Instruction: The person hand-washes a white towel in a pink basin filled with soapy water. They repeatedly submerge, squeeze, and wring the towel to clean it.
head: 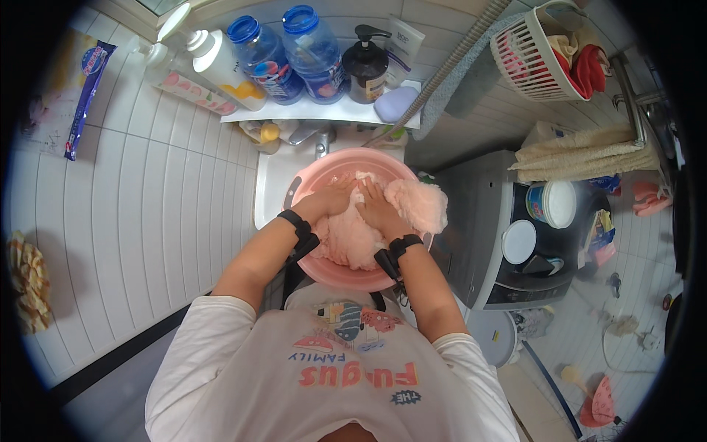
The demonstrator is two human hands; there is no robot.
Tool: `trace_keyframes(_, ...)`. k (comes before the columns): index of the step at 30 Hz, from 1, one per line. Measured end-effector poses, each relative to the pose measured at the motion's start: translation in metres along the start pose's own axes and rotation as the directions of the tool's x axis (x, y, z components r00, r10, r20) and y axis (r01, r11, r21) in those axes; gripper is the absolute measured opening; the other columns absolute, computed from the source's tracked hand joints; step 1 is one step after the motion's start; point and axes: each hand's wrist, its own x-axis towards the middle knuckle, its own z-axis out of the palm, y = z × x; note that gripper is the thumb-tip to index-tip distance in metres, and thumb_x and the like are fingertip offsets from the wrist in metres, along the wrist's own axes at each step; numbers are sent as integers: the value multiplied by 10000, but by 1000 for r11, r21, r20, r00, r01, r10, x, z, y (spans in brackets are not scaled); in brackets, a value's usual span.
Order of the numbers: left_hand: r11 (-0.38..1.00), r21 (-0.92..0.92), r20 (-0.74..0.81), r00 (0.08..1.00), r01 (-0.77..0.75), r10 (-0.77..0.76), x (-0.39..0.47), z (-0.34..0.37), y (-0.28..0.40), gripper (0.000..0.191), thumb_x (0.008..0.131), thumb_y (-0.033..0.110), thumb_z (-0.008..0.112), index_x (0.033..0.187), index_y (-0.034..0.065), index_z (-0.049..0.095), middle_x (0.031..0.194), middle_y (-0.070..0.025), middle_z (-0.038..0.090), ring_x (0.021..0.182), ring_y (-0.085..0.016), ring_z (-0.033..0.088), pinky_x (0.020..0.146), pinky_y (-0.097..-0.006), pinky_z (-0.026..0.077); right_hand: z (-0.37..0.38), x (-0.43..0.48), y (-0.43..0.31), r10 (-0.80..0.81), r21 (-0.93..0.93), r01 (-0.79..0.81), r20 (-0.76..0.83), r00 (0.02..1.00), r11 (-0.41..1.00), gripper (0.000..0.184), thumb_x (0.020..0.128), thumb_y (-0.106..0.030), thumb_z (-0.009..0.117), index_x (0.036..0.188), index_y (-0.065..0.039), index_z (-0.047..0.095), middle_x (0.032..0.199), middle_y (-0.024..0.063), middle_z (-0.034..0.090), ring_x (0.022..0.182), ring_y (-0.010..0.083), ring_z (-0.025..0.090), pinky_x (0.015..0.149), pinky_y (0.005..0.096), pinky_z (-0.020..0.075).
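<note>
A pink plastic basin point(309, 276) stands over a white sink point(266, 190), with a wet, fluffy pink cloth item point(348, 237) bunched inside it. My left hand point(334, 199) lies on the cloth from the left side, its fingers towards the middle. Close beside it, my right hand point(378, 210) presses on the cloth, fingers pointing away from me. One fluffy part point(418, 205) of the pink material hangs over the basin's right rim. Both wrists wear black straps with small devices. Whether either hand grips the cloth, I cannot tell.
Behind the basin, a white shelf point(331, 115) holds blue plastic jars point(315, 61), a dark pump bottle point(365, 66) and a purple soap-like object point(395, 105). A metal faucet point(322, 142) is below it. At right stands a washing machine point(497, 265) with a white tub point(558, 204) on top.
</note>
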Motion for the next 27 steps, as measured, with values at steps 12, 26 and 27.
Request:
trace_keyframes(12, 987, -157, -171, 985, -29, 2, 5, -6, -5, 576, 929, 211, 460, 1458, 34, 318, 1498, -212, 342, 1366, -371, 351, 1120, -428, 296, -8, -15, -6, -24, 108, 54, -262, 965, 993, 552, 923, -316, 453, 1402, -44, 413, 1490, 213, 331, 1350, 395, 349, 1126, 430, 282)
trace_keyframes(26, 992, -67, -290, 949, 107, -122, 19, -15, 38, 490, 830, 192, 615, 1279, 53, 473, 1127, -254, 623, 1109, -377, 586, 885, -479, 480, 20, -25, 14, 115, 436, 126, -485, 867, 891, 291, 918, -216, 545, 1072, 26, 598, 1004, 189, 634, 944, 305, 613, 832, 397, 482)
trace_keyframes(27, 996, -82, -300, 953, 27, -50, 6, -18, 39, 469, 829, 164, 604, 1275, 71, 497, 1115, -242, 635, 1106, -377, 586, 886, -475, 479, 22, -23, 15, 147, 526, 180, -521, 841, 831, 275, 931, -222, 549, 1086, 2, 588, 953, 149, 635, 879, 249, 611, 779, 365, 484)
